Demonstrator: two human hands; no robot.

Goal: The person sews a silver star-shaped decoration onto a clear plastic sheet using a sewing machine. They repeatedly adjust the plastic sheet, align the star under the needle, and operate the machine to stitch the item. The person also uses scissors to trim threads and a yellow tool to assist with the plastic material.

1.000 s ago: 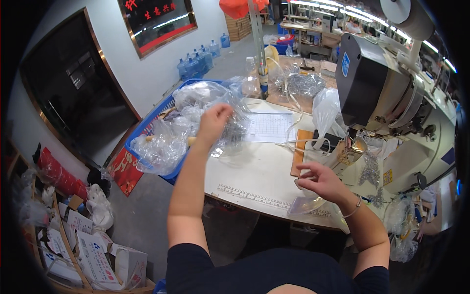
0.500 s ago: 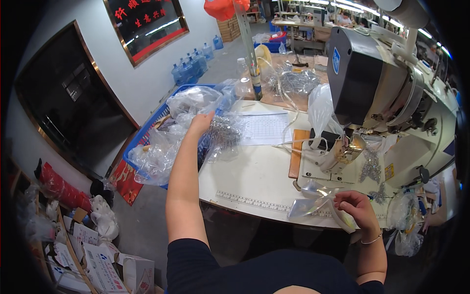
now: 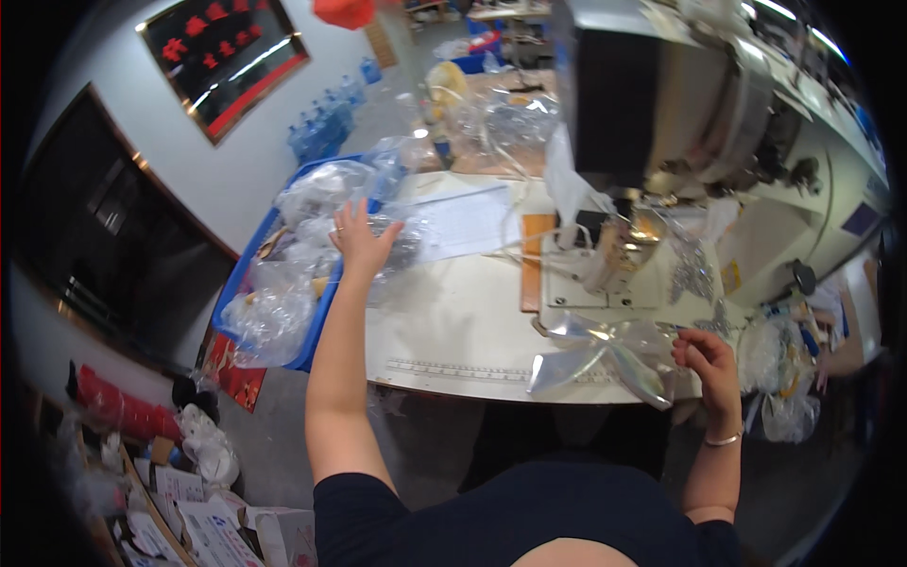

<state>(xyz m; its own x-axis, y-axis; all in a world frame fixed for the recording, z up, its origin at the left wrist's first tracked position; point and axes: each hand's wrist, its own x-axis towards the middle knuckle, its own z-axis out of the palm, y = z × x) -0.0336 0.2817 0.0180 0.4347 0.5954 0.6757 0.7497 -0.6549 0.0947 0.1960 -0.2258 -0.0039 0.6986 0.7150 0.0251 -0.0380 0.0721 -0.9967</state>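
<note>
My left hand [image 3: 364,241] is over the right rim of the blue basket [image 3: 319,317], fingers spread. Beneath and beside it lies a clear plastic bag [image 3: 404,238] of silvery pieces, partly hidden by the hand. At the front edge of the white table [image 3: 444,331], my right hand [image 3: 710,364] has its fingers curled inward. Anything between those fingertips is too small to make out. Just left of them, a shiny see-through plastic piece [image 3: 619,354] with crossing flaps hangs slightly over the edge.
An industrial sewing machine [image 3: 614,113] stands at the right, with an orange strip [image 3: 539,260] beside its plate. A printed sheet [image 3: 468,222] lies behind the bag. Clear bags [image 3: 255,307] fill the basket; cardboard boxes [image 3: 217,529] sit on the floor at lower left.
My left hand's fingers, closed at the bag by the basket, are now spread. My right hand sits slightly farther from the see-through plastic piece. The whole view has shifted.
</note>
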